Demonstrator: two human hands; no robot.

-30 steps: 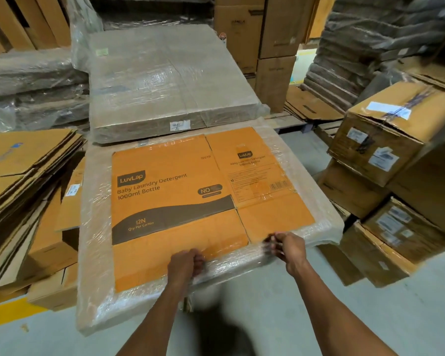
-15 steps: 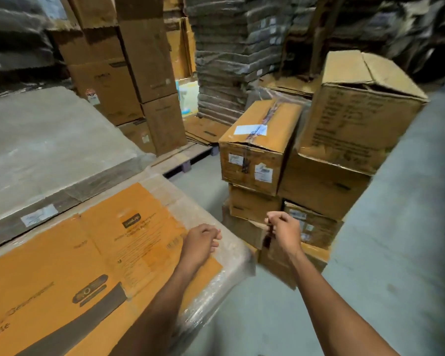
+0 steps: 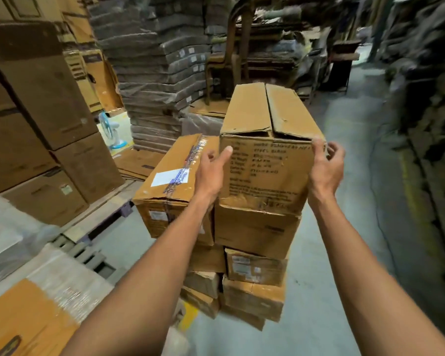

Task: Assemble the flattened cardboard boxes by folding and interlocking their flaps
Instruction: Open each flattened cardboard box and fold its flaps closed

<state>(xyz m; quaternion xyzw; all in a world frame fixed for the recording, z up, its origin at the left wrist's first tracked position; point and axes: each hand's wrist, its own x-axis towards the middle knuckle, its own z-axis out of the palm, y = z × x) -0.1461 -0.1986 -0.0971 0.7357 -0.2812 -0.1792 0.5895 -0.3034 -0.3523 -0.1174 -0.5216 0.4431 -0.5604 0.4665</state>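
Between the hands, a worn brown cardboard box (image 3: 267, 170) — left hand (image 3: 211, 173) open beside it, right hand (image 3: 325, 168) curled at its corner, grip unclear. Clasp both sides low — the flattened orange cardboard boxes (image 3: 18, 319) lie well below the left hand.

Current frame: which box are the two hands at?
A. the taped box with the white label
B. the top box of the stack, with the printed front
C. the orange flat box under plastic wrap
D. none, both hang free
B: the left hand and right hand flank the top box, one at each side of its printed front; the taped box sits beside it.
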